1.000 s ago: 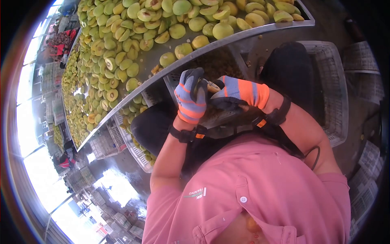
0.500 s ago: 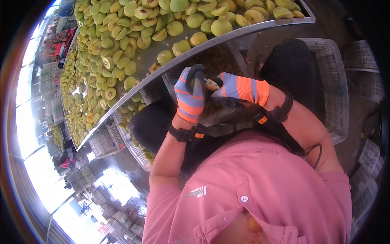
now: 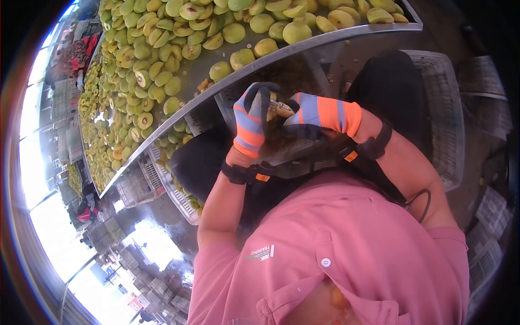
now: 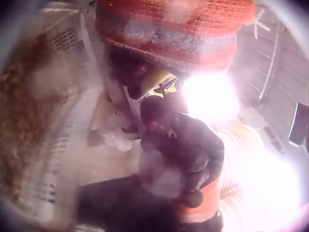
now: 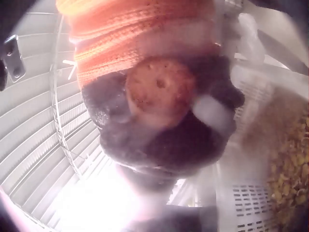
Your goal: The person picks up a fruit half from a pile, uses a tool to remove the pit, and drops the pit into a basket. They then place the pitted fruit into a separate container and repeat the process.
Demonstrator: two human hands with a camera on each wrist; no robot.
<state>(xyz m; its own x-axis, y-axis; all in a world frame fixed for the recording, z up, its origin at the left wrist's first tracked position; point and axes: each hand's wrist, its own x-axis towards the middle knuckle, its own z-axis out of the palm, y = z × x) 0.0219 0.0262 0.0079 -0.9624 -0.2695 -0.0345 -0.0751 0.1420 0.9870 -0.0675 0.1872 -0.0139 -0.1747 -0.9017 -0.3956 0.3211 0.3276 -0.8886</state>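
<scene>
Peach half, prob. one, w/ both hands.

Two gloved hands, left hand and right hand. One long steel sorting tray, yellow-green halved fruits on it too many to count. One white slatted plastic crate beside the person.

Fruit mostly hidden between hands

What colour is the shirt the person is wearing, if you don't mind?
Pink, seen best in the head view: the shirt.
</scene>
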